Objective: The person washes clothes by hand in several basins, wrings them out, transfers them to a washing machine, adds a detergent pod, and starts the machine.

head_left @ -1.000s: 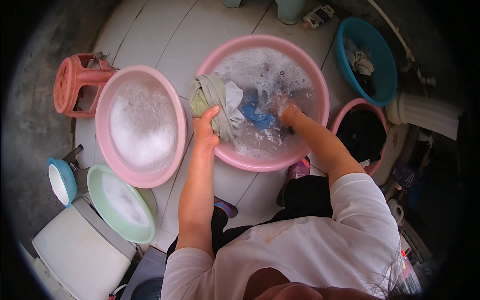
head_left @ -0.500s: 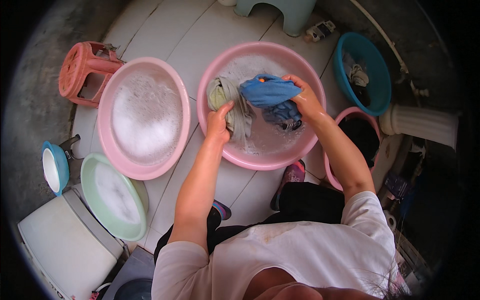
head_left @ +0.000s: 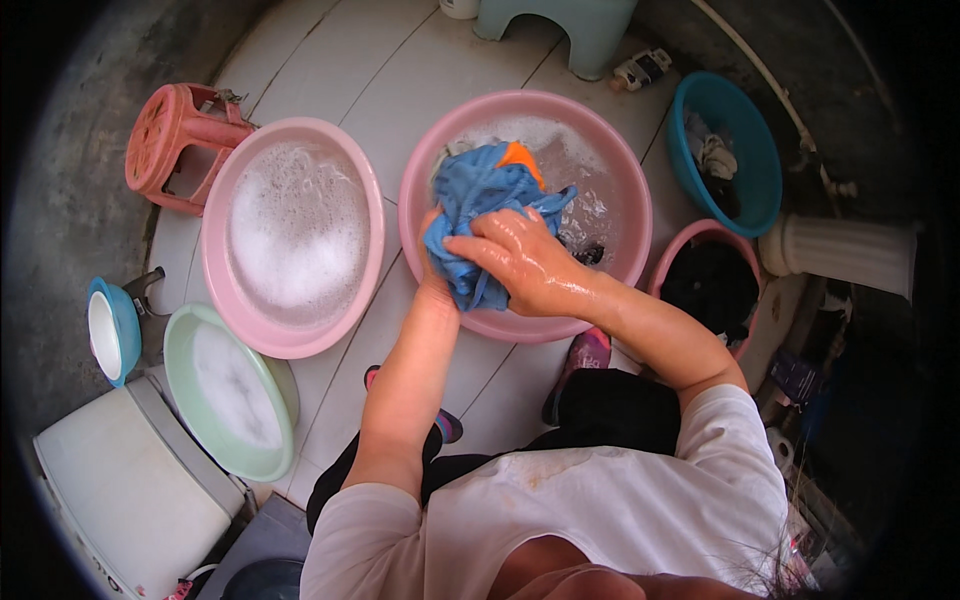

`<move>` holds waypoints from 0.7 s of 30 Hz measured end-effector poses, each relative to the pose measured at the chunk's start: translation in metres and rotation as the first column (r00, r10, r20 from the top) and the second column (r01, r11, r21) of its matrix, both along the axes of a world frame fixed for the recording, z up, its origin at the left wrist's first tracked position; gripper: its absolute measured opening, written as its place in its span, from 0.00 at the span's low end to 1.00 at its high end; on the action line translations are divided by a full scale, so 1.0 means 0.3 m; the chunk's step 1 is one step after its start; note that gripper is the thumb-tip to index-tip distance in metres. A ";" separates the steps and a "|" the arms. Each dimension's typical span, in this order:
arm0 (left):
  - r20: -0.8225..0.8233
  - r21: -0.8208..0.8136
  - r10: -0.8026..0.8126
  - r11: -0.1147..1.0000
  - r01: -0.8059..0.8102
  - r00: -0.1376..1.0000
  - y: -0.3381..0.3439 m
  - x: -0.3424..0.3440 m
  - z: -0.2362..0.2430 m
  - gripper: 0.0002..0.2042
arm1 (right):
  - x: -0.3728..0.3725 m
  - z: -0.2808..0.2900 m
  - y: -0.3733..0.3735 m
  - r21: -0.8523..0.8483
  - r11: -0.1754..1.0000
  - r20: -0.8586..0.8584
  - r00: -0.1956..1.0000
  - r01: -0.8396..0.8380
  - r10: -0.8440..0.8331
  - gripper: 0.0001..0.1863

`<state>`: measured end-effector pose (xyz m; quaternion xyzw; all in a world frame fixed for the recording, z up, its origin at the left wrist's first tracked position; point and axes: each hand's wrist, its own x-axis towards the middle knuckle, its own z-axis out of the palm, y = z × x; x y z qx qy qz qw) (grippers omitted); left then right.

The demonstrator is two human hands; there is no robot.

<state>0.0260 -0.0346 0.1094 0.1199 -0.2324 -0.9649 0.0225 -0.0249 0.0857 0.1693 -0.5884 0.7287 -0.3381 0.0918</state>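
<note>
A wet, bunched blue garment (head_left: 465, 190) with an orange patch is held over the near left part of a large pink basin (head_left: 633, 255) of sudsy water. My right hand (head_left: 525, 262), wet and shiny, presses its bent fingers into the cloth from above. My left hand (head_left: 436, 275) grips the bundle from the left and below, its fingers mostly hidden by the blue fabric. A little of the grey-green cloth (head_left: 447, 152) shows behind the bundle; the rest is covered. Something small and dark (head_left: 590, 254) lies in the water at the basin's right.
Another pink basin (head_left: 213, 250) with foam stands left, beside a red stool (head_left: 165, 140). A green basin (head_left: 282, 450) holds suds. To the right are a teal basin (head_left: 765, 190) with cloths and a smaller pink one (head_left: 745, 250) with dark fabric. A bottle (head_left: 640, 70) lies beyond.
The blue garment has come left over the grey-green cloth and my left hand, and its orange patch shows more. My right hand has moved left and nearer with it.
</note>
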 end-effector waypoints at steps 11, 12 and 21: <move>-0.211 -0.290 0.242 0.910 -0.297 0.947 -0.008 -0.063 0.122 0.20 | -0.168 -0.111 0.070 -0.059 0.943 0.602 0.766 0.326 -0.227 0.61; -0.187 -0.312 0.174 0.923 -0.227 0.967 -0.010 -0.048 0.106 0.21 | -0.162 -0.103 0.051 -0.139 0.943 0.614 0.773 0.302 -0.157 0.60; -0.231 -0.820 0.017 0.534 -0.204 0.973 -0.001 -0.029 0.096 0.22 | -0.194 -0.117 0.024 -0.349 0.914 0.472 0.882 0.205 -0.018 0.33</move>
